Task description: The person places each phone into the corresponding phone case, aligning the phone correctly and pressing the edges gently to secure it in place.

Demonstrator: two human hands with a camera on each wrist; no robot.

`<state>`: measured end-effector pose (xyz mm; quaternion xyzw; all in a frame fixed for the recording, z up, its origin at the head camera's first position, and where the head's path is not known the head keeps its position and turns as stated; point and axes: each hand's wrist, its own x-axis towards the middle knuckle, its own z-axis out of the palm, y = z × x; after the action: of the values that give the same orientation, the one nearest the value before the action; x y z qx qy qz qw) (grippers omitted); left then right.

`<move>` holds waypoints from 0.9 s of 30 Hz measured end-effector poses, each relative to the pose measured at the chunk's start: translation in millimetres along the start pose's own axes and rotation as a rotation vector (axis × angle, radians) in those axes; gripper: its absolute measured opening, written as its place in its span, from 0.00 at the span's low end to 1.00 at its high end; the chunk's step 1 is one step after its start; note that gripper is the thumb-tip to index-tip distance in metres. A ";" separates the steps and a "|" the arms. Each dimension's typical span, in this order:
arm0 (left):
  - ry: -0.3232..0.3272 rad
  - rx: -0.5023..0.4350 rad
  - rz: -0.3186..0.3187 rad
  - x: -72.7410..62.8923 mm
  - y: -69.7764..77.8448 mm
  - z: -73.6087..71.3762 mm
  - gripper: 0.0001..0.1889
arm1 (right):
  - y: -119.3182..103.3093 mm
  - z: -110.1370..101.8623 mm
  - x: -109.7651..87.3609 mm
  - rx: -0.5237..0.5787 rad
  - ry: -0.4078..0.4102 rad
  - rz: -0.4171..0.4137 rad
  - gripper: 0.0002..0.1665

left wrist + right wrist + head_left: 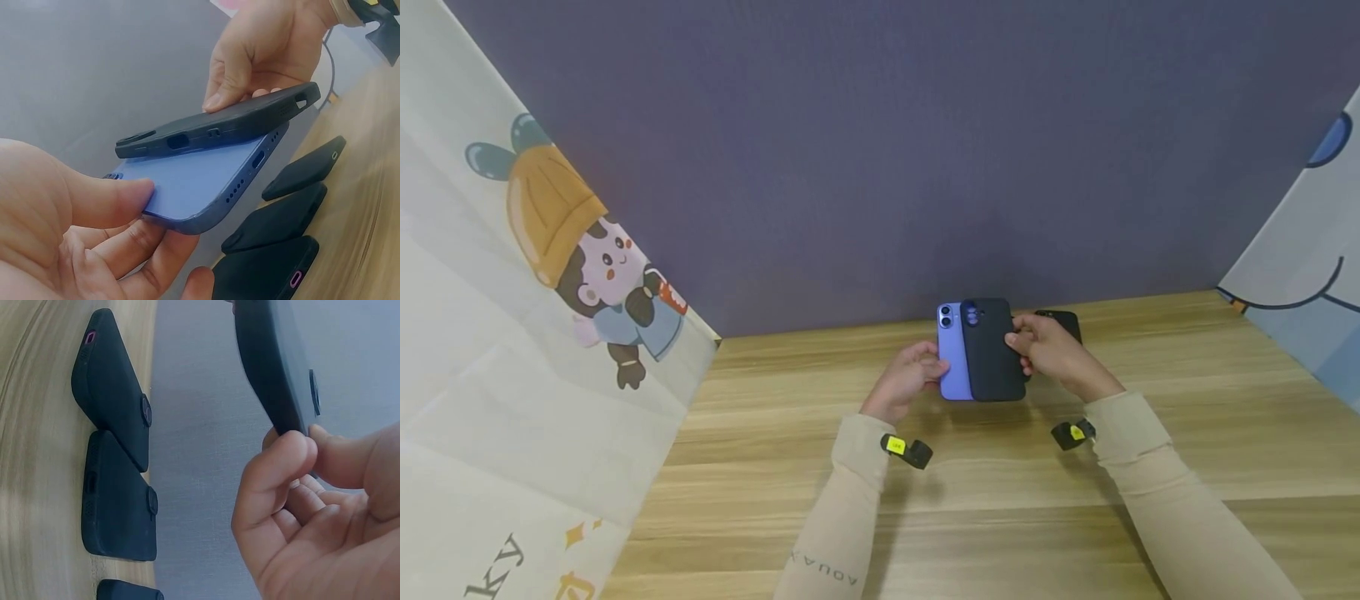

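Note:
Between thumb and fingers my left hand [902, 385] holds a blue-violet phone [953, 358] by its left edge, its camera side facing me. My right hand [1060, 357] pinches the right edge of a black phone case [997, 358]. In the head view the case overlaps the phone's right part, leaving the phone's left strip and lenses showing. From the left wrist, the case [219, 128] lies slanted over the phone's back [194, 187], its side and end cutouts visible. The right wrist view shows thumb and forefinger on the case edge [265, 356]; the phone is hidden there.
Several black cases stand in a row on the wooden table [760, 467] against the grey-blue back panel [850, 167]. One case [112, 375] shows a pink-rimmed port opening, with another case [119, 500] beside it. A printed cloth [490, 375] borders the left side.

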<state>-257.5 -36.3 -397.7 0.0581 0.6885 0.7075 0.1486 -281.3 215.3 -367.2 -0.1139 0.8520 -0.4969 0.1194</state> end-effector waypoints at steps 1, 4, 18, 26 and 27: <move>-0.001 -0.001 -0.001 -0.7 -0.1 0.1 0.03 | 0.2 0.8 -0.4 0.001 0.001 0.000 0.24; -0.002 -0.005 -0.007 -2.6 -0.4 0.4 0.04 | 0.1 2.9 -2.1 0.004 -0.001 -0.002 0.24; -0.029 0.000 0.013 -9.6 -3.4 1.6 0.07 | 1.2 13.1 -10.6 0.045 -0.027 0.005 0.22; -0.045 0.018 0.007 -14.0 -4.0 0.6 0.06 | -0.1 19.0 -15.5 0.032 -0.031 -0.004 0.20; -0.046 0.021 0.008 -14.4 -4.1 0.4 0.06 | -0.5 19.7 -16.1 0.031 -0.030 -0.002 0.20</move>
<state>-243.1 -40.0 -400.0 0.0788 0.6920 0.6993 0.1609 -259.8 204.0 -374.8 -0.1203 0.8422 -0.5082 0.1336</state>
